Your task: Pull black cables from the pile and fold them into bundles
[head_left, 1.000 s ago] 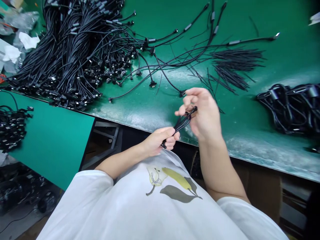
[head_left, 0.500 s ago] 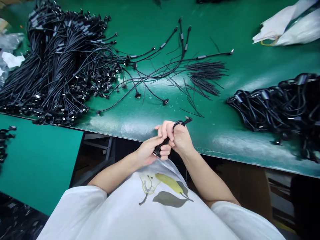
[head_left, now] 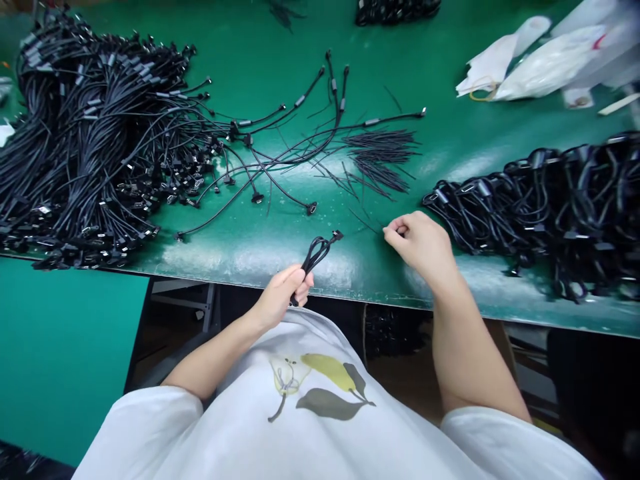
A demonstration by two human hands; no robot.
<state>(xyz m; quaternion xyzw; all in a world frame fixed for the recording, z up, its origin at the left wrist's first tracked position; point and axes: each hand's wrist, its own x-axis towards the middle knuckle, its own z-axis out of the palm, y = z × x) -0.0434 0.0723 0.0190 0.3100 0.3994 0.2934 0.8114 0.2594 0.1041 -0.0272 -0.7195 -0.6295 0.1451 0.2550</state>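
My left hand [head_left: 281, 295] is closed around a folded black cable [head_left: 316, 255], whose loops and one plug stick out above my fingers, over the table's front edge. My right hand [head_left: 424, 248] is low over the table, thumb and forefinger pinched at the right end of a thin black twist tie [head_left: 365, 221]. Beyond it lies a pile of the same black twist ties [head_left: 383, 148], with a few strewn loose to its left. Several unfolded cables [head_left: 300, 160] stretch across the middle of the table.
A large heap of straight black cables [head_left: 95, 147] covers the table's left part. Folded, bundled cables [head_left: 530, 207] are stacked at the right. White plastic bags [head_left: 550, 67] lie at the back right. A lower green surface [head_left: 65, 347] adjoins at the left.
My hands have parted. The right hand has let go of the folded cable and moved right to the loose twist tie; the left keeps the cable. The view has shifted slightly right.
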